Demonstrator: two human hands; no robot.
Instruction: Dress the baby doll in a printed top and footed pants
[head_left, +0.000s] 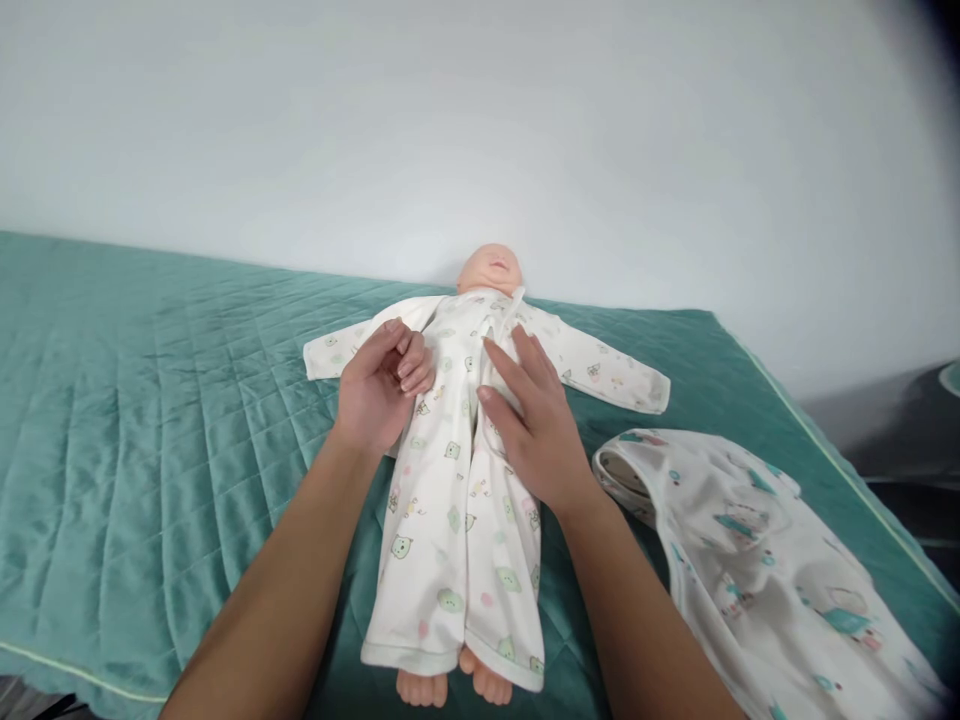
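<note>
A baby doll [491, 268] lies on its back in a white long-sleeved romper [450, 470] printed with green animal faces. Its sleeves stretch out to both sides, no doll hands show at the cuffs, and the feet stick out of the trouser legs. My left hand [382, 385] is at the romper's left side, palm turned up and fingers curled in, with nothing visible in them. Fingers spread, my right hand [536, 425] rests on the chest and belly part of the romper, near its front opening.
A second white printed cloth garment [757, 540] lies crumpled at the right, close to my right forearm. Beneath everything is a green quilted cover [187, 430], its edge dropping off at the right. A pale wall [450, 130] rises right behind the doll's head.
</note>
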